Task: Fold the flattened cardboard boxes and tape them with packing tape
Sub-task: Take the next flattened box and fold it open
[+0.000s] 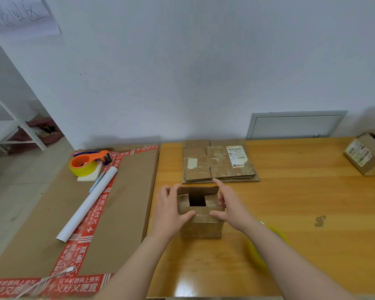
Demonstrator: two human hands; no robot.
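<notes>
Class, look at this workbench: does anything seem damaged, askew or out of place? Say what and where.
The small brown cardboard box at centre has a ragged far flap, and its top gapes open. A dark stain marks the orange wooden table on the right.

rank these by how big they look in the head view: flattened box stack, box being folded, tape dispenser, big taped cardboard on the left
1. big taped cardboard
2. flattened box stack
3. box being folded, nearer the camera, so its place against the stack is unsure
4. tape dispenser
</notes>
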